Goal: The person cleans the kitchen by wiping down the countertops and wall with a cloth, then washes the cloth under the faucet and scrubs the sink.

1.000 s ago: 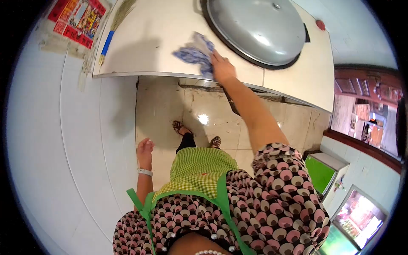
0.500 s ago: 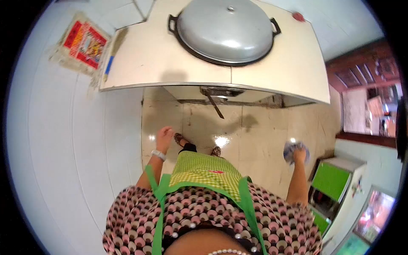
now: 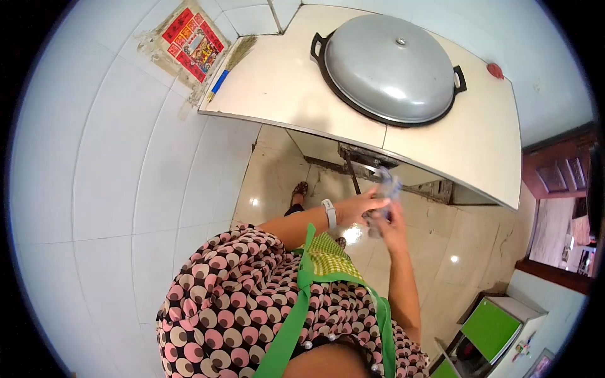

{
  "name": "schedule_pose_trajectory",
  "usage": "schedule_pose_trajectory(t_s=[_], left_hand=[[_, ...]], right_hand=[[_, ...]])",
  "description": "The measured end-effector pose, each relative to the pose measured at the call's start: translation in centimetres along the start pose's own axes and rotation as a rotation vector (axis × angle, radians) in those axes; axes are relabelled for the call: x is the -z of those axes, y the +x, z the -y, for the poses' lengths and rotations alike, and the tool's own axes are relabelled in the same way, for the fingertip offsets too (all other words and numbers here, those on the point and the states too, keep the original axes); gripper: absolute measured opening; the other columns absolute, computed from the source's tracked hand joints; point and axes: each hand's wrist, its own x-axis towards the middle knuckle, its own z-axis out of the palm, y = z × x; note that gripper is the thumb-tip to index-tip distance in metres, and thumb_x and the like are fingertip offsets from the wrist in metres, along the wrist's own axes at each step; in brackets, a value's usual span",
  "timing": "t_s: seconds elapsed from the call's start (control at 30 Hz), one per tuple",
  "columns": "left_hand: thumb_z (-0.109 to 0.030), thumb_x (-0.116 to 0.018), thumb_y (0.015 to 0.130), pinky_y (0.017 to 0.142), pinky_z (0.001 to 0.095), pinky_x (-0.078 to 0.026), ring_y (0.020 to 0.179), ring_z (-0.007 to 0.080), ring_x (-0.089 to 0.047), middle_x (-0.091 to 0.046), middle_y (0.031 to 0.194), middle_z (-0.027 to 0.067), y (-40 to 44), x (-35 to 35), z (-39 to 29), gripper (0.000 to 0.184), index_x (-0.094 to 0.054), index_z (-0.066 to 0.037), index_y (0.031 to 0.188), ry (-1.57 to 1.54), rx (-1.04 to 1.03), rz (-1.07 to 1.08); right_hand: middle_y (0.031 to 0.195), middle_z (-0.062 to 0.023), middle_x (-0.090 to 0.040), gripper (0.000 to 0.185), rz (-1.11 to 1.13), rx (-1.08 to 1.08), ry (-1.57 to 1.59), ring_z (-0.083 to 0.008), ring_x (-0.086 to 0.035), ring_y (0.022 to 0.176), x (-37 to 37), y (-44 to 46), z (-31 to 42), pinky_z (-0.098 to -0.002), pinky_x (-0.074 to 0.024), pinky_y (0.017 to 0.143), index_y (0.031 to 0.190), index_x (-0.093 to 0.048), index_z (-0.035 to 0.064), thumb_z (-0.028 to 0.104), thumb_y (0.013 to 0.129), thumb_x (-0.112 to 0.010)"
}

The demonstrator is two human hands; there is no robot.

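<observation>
A crumpled, bluish-white cloth (image 3: 389, 184) is between my hands in front of the stove counter, blurred by motion. My left hand (image 3: 358, 209), with a white watch on its wrist, reaches across from the left and grips the cloth at its side. From below, my right hand (image 3: 392, 230) has its fingers closed round the lower part of it. Beyond them a large wok (image 3: 320, 66) sits in the counter, covered by a domed silver lid (image 3: 391, 69).
The tiled counter (image 3: 271, 82) has a metal front edge. On its left lies a brush with a blue handle (image 3: 218, 82); a small red item (image 3: 495, 70) is at the back right. A dark bar (image 3: 351, 175) sticks out below the counter. A green-fronted cabinet (image 3: 491, 327) stands lower right.
My right hand has brought the cloth in from the right. My left hand has moved right to meet it and taken hold. The view has turned, shifting the counter rightward.
</observation>
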Motion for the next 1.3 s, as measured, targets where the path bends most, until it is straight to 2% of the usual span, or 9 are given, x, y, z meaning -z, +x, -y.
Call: schedule_pose_trajectory(t_s=[0.03, 0.2, 0.33, 0.37, 0.47, 0.57, 0.77, 0.93, 1.3], left_hand=[[-0.033, -0.054, 0.087, 0.085, 0.0358, -0.047, 0.096, 0.0214, -0.054, -0.05, 0.115, 0.0107, 0.6, 1.0, -0.1, 0.046, -0.045, -0.005, 0.123, 0.015, -0.325, -0.038], [-0.026, -0.055, 0.086, 0.08, 0.0291, -0.046, 0.098, 0.0164, -0.053, -0.056, 0.104, 0.0107, -3.1, 13.6, -6.9, 0.042, -0.048, -0.001, 0.119, -0.338, -0.464, -0.617], [-0.03, -0.048, 0.09, 0.097, 0.0332, -0.034, 0.111, 0.0232, -0.047, -0.051, 0.121, 0.0148, -8.0, 27.9, -10.9, 0.052, -0.038, 0.001, 0.131, 0.135, -0.675, -1.024], [-0.03, -0.048, 0.09, 0.097, 0.0332, -0.034, 0.111, 0.0232, -0.047, -0.051, 0.121, 0.0148, -8.3, 32.0, -11.6, 0.052, -0.038, 0.001, 0.131, 0.113, -0.673, -1.003], [-0.027, -0.045, 0.089, 0.104, 0.0428, -0.026, 0.124, 0.0368, -0.035, -0.037, 0.134, 0.0243, -7.0, 44.4, -10.1, 0.056, -0.03, -0.002, 0.137, 1.089, -0.409, -1.202], [-0.028, -0.042, 0.091, 0.103, 0.051, -0.025, 0.127, 0.0429, -0.028, -0.03, 0.137, 0.0271, -3.1, 51.4, -10.4, 0.057, -0.023, -0.008, 0.14, 1.409, -0.085, -1.206], [-0.035, -0.045, 0.088, 0.099, 0.0567, -0.028, 0.128, 0.039, -0.028, -0.034, 0.137, 0.0207, 10.8, 54.3, -23.2, 0.056, -0.03, -0.012, 0.137, 1.521, -0.358, -1.074], [-0.039, -0.046, 0.087, 0.102, 0.055, -0.026, 0.134, 0.0322, -0.019, -0.03, 0.142, 0.0131, 19.1, 50.4, -29.4, 0.056, -0.033, -0.014, 0.136, 1.467, -0.344, -0.964], [-0.022, -0.054, 0.082, 0.101, 0.0452, -0.029, 0.123, 0.0364, -0.038, -0.043, 0.129, 0.022, 7.1, 42.6, -13.0, 0.042, -0.052, -0.004, 0.121, 1.509, -0.693, -0.622]], right_hand=[[0.128, -0.0128, -0.041, 0.04, 0.092, 0.059, -0.044, -0.017, -0.053, 0.097, -1.5, 2.0, 1.4, -0.0293, -0.0434, 0.084, 0.118, -0.051, 0.0029, 0.011, 0.081, -0.062], [0.126, -0.0115, -0.046, 0.041, 0.333, -0.08, 0.308, -0.0127, -0.053, 0.092, -7.6, 10.9, 8.3, -0.0258, -0.0455, 0.076, 0.123, -0.05, 0.0069, 0.005, 0.083, -0.059], [0.113, -0.0059, -0.057, 0.033, 0.428, -0.235, 0.283, -0.0116, -0.057, 0.083, -11.6, 17.6, 6.0, -0.0236, -0.0471, 0.067, 0.12, -0.051, 0.0049, 0.006, 0.087, -0.053], [0.112, -0.006, -0.058, 0.031, 0.425, -0.257, 0.3, -0.0123, -0.057, 0.082, -12.4, 19.1, 5.3, -0.0242, -0.0475, 0.068, 0.118, -0.052, 0.0045, 0.006, 0.087, -0.053], [0.109, -0.004, -0.059, 0.03, 0.39, -0.46, 0.364, -0.012, -0.057, 0.083, -15.8, 21.6, 3.4, -0.0242, -0.048, 0.066, 0.115, -0.055, 0.0067, 0.002, 0.085, -0.053], [0.106, -0.0032, -0.059, 0.027, 0.421, -0.507, 0.24, -0.0118, -0.057, 0.082, -18.2, 24.1, 4.7, -0.0249, -0.0485, 0.067, 0.113, -0.056, 0.0071, 0.004, 0.086, -0.053], [0.099, -0.001, -0.06, 0.027, 0.296, -0.611, 0.203, -0.0088, -0.054, 0.077, -19.2, 25.5, 4.5, -0.0241, -0.0471, 0.067, 0.115, -0.056, 0.0085, 0.016, 0.089, -0.055], [0.098, -0.0012, -0.061, 0.028, 0.207, -0.633, 0.245, -0.0081, -0.052, 0.08, -18.6, 23.9, 4.2, -0.0225, -0.0448, 0.071, 0.116, -0.055, 0.0058, 0.015, 0.089, -0.056], [0.097, -0.0032, -0.061, 0.026, -0.118, -0.71, 0.272, -0.0095, -0.055, 0.081, -12.2, 15.1, 2.6, -0.0241, -0.0469, 0.069, 0.113, -0.055, 0.0019, 0.011, 0.089, -0.054]])
